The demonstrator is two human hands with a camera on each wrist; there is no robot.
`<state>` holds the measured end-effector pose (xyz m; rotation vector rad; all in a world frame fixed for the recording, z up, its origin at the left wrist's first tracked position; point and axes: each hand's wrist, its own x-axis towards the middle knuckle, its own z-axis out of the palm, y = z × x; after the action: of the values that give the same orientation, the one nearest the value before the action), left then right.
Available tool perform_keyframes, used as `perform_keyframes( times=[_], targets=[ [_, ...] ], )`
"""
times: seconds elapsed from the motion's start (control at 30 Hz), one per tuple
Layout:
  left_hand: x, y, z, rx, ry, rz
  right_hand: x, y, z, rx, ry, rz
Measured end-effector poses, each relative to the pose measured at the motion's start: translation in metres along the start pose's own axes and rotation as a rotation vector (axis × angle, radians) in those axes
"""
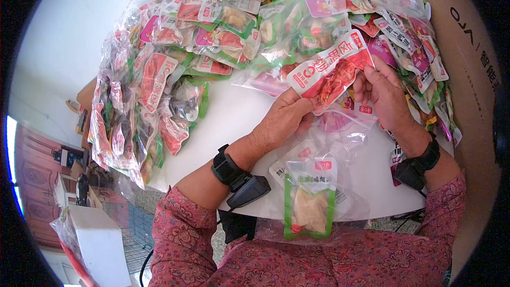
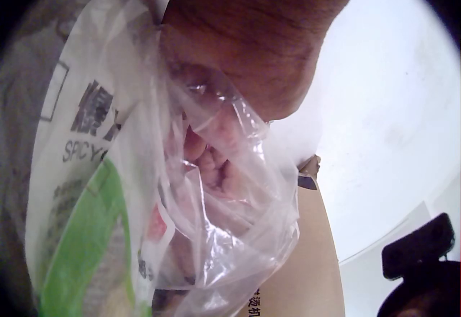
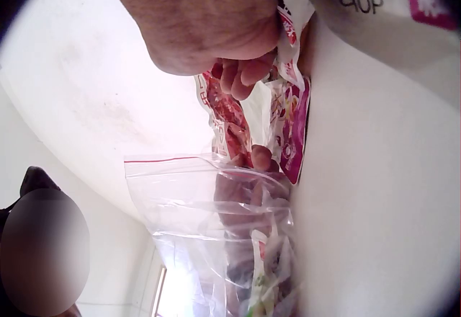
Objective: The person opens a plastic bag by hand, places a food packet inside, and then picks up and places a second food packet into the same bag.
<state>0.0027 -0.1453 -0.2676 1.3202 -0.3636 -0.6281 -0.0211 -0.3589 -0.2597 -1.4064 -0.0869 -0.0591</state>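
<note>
A red and white snack packet with a picture of meat on it is held up over the table between both hands. My left hand grips its lower left end, thumb on the front. The right hand pinches the right end between thumb and fingers. Just below lies a clear zip bag, partly under the hands; its zip edge shows in the right wrist view. A green-framed packet sits within clear plastic at the table's near edge. In the left wrist view, clear plastic covers much of the left hand.
Heaps of bagged snack packets line the left and back of the white table, with more packets on the right. A cardboard box stands along the right side. A white box is at the lower left, off the table.
</note>
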Motion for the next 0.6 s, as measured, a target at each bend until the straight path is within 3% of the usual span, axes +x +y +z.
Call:
perform_keyframes(
  times=[0.6],
  targets=[
    [0.0008, -0.0013, -0.0014, 0.051, -0.017, -0.001, -0.0002, -0.0005, 0.0015, 0.026, 0.034, 0.012]
  ],
)
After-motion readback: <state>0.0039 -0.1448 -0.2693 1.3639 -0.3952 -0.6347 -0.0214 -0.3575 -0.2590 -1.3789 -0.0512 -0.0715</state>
